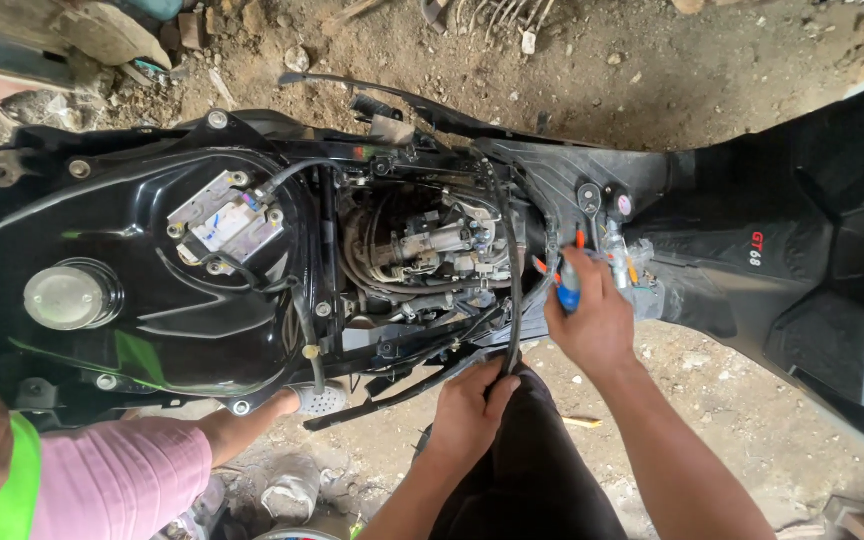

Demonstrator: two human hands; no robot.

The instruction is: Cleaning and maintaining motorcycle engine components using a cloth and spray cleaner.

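Head view: a stripped scooter [152, 330] lies across bare dirt, its engine bay open.
Left hand [469, 412]: fingers clamped around a black cable [513, 300] at the frame's near edge — the cable rises from the fist across the bay.
Right hand [592, 322]: closed on pliers with a blue-and-orange handle [570, 280], tips at the wiring just right of the bay.
Engine [422, 250]: exposed, between fuel tank and footboard.
Other person: a pink sleeve [117, 475] at lower left — that arm reaches under the tank.
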